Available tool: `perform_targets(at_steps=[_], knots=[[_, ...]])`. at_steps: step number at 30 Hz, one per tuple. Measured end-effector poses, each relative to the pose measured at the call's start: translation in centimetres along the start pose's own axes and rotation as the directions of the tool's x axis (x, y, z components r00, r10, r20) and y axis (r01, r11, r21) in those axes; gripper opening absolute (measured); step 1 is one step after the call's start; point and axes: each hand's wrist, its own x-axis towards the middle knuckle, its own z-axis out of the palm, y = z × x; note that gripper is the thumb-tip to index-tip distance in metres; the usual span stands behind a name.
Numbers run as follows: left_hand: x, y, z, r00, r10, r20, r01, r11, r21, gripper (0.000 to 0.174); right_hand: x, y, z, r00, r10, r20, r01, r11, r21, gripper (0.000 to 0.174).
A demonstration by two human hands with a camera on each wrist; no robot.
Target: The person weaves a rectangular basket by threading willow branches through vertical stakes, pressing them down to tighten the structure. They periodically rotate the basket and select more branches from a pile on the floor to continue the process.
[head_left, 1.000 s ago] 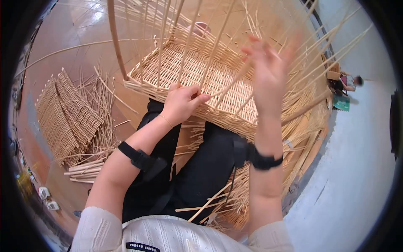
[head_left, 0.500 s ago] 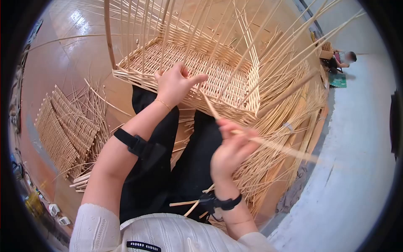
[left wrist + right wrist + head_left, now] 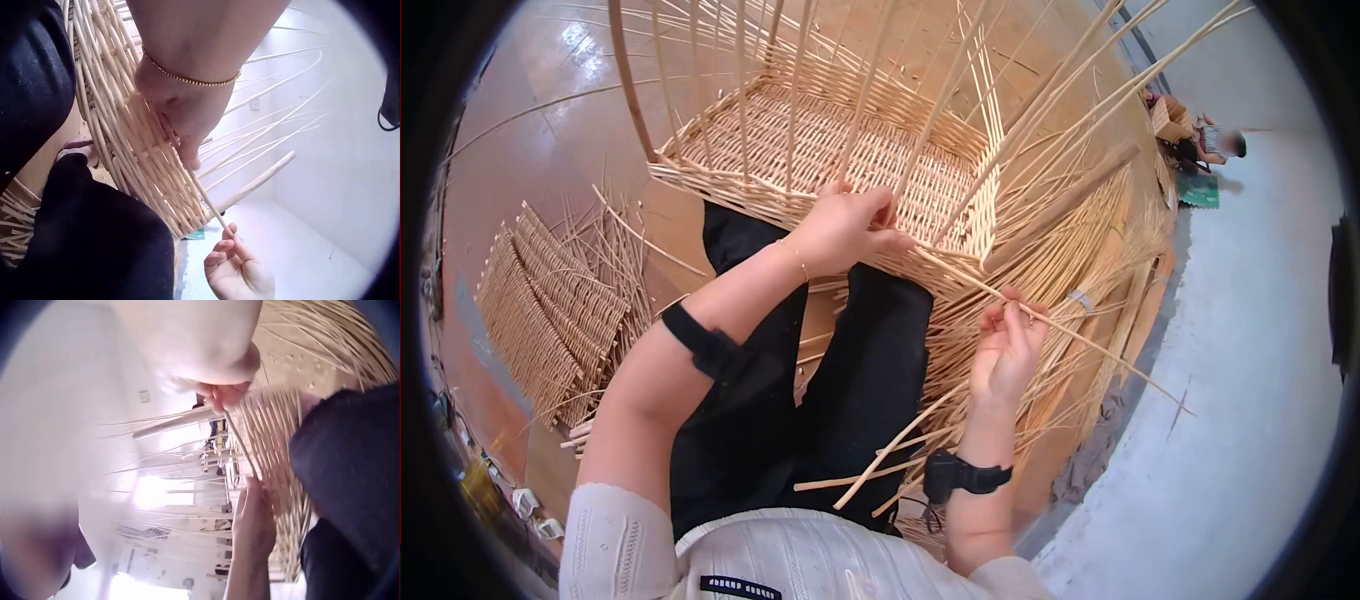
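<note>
A rectangular willow basket [image 3: 800, 125] with a woven base, low walls and tall upright stakes lies tilted over the person's knees. My left hand [image 3: 840, 230] grips the top of its near wall, fingers over the inner side and thumb pointing right along the rim. From under that thumb a thin willow rod [image 3: 210, 203] runs out past the basket's near right corner. My right hand [image 3: 1003, 355] pinches this rod between thumb and fingertips, a short way outside the corner. Beyond the pinch, the rod's free end slants down to the right in the head view.
Long loose willow rods [image 3: 1060, 290] lie heaped at the right. A folded woven panel [image 3: 550, 310] rests on the floor at left. Thick corner posts [image 3: 1065, 205] and long stakes stick out of the basket. Another person [image 3: 1215, 143] sits far off at upper right.
The right hand came down from above the basket's right side, took the rod across the near wall and swung outward to the right. The left hand shifted slightly right along the rim.
</note>
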Motion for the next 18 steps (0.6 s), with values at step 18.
perform_targets(at_steps=[18], knots=[[1.1, 0.9, 0.0, 0.974, -0.119, -0.191, 0.154, 0.971, 0.182, 0.037, 3.4, 1.4, 1.2, 0.895, -0.444, 0.033, 0.444, 0.886, -0.135, 0.038]])
